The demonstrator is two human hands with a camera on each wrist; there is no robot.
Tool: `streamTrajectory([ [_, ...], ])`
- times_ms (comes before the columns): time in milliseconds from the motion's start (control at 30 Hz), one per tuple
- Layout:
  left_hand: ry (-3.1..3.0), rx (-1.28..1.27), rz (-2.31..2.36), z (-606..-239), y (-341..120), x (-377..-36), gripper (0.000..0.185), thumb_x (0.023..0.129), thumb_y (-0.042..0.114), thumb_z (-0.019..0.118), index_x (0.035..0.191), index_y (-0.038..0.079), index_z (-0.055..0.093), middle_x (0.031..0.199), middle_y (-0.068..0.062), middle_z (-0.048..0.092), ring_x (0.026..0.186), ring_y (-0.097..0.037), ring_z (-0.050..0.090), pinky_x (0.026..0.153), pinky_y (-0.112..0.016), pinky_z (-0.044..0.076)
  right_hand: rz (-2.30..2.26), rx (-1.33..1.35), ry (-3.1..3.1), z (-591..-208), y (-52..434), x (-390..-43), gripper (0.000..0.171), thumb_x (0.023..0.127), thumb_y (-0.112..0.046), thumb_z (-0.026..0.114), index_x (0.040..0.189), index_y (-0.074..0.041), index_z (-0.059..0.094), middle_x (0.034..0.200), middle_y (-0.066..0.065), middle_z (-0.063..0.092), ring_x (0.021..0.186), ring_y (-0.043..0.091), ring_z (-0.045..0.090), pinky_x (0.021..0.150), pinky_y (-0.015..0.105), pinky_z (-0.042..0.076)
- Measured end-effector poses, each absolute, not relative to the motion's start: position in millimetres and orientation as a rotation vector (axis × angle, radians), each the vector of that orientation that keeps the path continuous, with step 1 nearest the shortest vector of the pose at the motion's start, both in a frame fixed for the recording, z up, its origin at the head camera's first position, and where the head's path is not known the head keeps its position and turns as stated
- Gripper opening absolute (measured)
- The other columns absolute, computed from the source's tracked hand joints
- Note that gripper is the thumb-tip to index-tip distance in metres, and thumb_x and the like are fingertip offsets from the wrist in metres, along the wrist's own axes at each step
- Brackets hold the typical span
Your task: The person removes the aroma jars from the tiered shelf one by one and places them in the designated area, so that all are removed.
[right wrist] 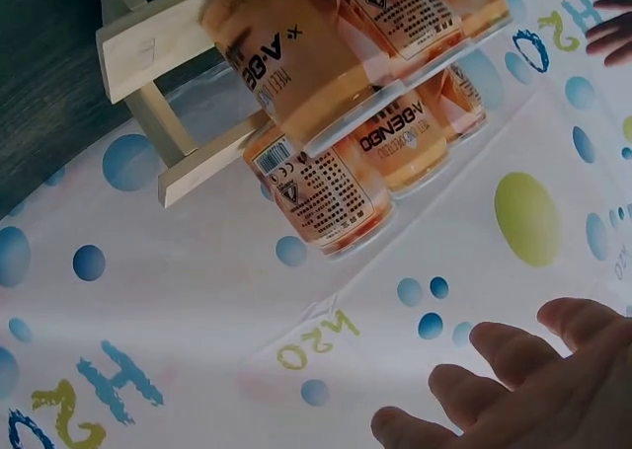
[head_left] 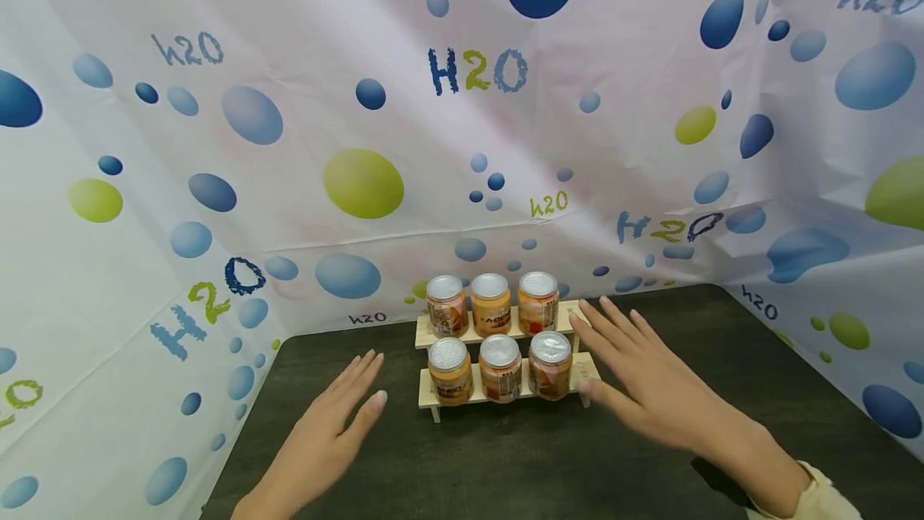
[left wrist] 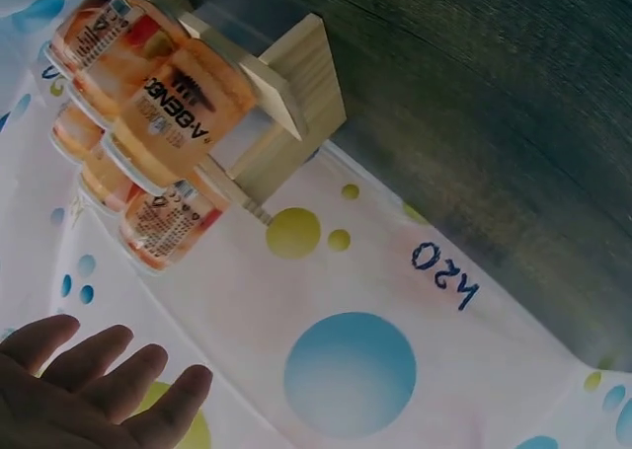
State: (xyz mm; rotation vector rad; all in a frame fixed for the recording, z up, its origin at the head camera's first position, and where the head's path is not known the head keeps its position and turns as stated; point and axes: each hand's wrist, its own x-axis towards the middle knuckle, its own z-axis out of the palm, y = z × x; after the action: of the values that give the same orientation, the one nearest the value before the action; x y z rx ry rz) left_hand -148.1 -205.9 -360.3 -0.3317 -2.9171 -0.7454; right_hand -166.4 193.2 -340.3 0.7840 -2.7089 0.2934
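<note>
A two-tier pale wooden stand (head_left: pixel 588 367) holds orange-labelled jars with silvery lids, three on each tier. The front row includes a jar (head_left: pixel 451 379) at its left end, and a middle jar (head_left: pixel 492 311) sits on the upper tier behind. My left hand (head_left: pixel 318 436) hovers left of the stand, fingers extended, holding nothing. On the other side, my right hand (head_left: pixel 653 383) has its fingers spread and overlaps the stand's right end in the head view. Both wrist views show empty fingers, with upside-down jars marked A-BENGO (left wrist: pixel 183 118) in the left one.
The stand rests on a dark wood-grain table (head_left: pixel 462 464). A white sheet (head_left: pixel 303 46) printed with blue and green dots and H2O lettering hangs behind the table and along both sides. A pale yellow sleeve (head_left: pixel 816 496) covers part of my right forearm.
</note>
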Motion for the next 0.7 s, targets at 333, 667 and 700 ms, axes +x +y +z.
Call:
streamTrajectory([
  [333, -2.852, -0.241, -1.128, -365, -205, -168, 0.053, 0.093, 0.058, 0.031, 0.139, 0.033, 0.035, 0.144, 0.006, 0.037, 0.133, -0.022, 0.037, 0.104, -0.050, 0.034, 0.457, 0.737, -2.745, -334, 190, -186, 0.068, 0.092, -0.054, 0.042, 0.146, -0.032, 0.009, 0.154, -0.008, 0.013, 0.142, 0.020, 0.014, 0.114, 0.044, 0.014],
  [667, -2.763, -0.096, -1.539, -378, -204, -189, 0.057, 0.092, 0.059, 0.032, 0.135, 0.024, 0.042, 0.138, -0.001, 0.047, 0.129, -0.027, 0.042, 0.102, -0.049, 0.037, 0.608, 0.723, -2.609, -339, 192, -211, 0.066, 0.091, -0.046, 0.051, 0.145, -0.034, 0.016, 0.148, -0.001, 0.031, 0.132, 0.027, 0.035, 0.101, 0.054, 0.033],
  [700, -2.746, -0.076, -1.590, -381, -204, -192, 0.057, 0.092, 0.059, 0.033, 0.135, 0.023, 0.043, 0.136, -0.003, 0.049, 0.127, -0.027, 0.044, 0.100, -0.048, 0.040, 0.622, 0.714, -2.604, -340, 192, -213, 0.065, 0.091, -0.045, 0.051, 0.145, -0.035, 0.015, 0.147, 0.000, 0.032, 0.132, 0.027, 0.036, 0.100, 0.054, 0.033],
])
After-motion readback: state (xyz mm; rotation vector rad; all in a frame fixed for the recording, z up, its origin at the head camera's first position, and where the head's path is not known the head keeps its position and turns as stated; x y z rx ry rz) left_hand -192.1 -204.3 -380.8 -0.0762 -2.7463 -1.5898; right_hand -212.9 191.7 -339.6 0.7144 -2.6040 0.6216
